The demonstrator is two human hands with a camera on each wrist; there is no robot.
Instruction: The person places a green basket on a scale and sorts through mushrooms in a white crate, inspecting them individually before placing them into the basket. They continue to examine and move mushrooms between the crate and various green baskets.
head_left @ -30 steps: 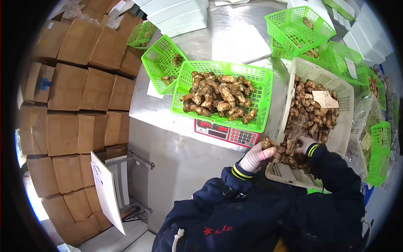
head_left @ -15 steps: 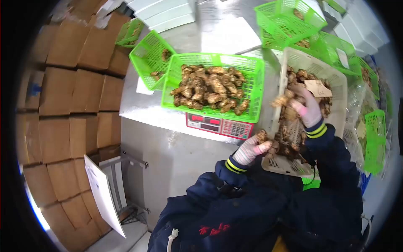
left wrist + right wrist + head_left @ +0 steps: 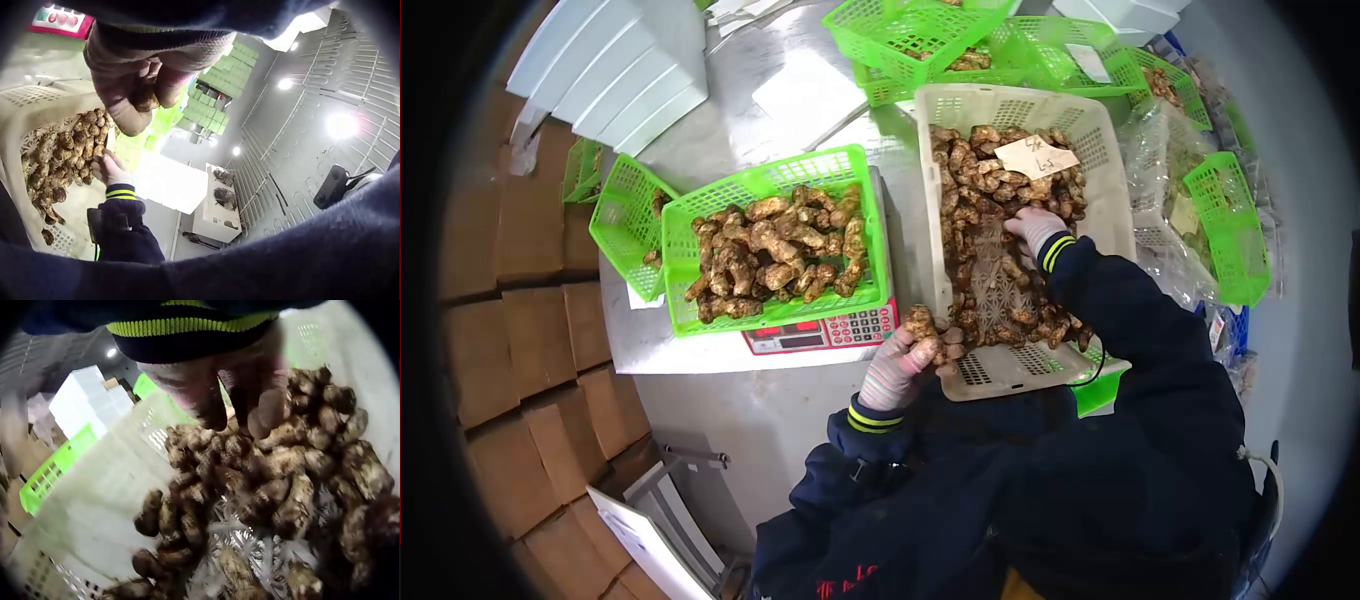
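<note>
Down at the near edge of the steel desk (image 3: 700,350), the left hand (image 3: 897,368), in a knit glove, has its fingers curled round a brown knobbly mushroom (image 3: 920,322), held just above the near left corner of the white basket (image 3: 1090,130). From the left wrist view the same piece sits tucked in the closed palm, with only a part of it showing between the fingers. The right hand (image 3: 1036,227), gloved too, reaches into the middle of the white basket; its fingers point down onto the heap of mushrooms (image 3: 990,250) and touch the top pieces. The right wrist view shows these fingers bent loosely over the heap, but I cannot tell whether they pinch any one piece. A paper slip (image 3: 1035,156) with handwriting lies on the heap toward the far end of the basket.

Left of the white basket, a green basket (image 3: 775,185) full of the same mushrooms stands on a scale (image 3: 820,332), whose red display and keypad face the near edge. A smaller green basket (image 3: 622,220) sits tilted just beside it at the left edge. More green baskets (image 3: 900,35) stand at the far side, and white foam boxes (image 3: 615,70) are stacked at the far left corner. Cardboard boxes (image 3: 520,330) are piled on the floor beyond the left edge.
</note>
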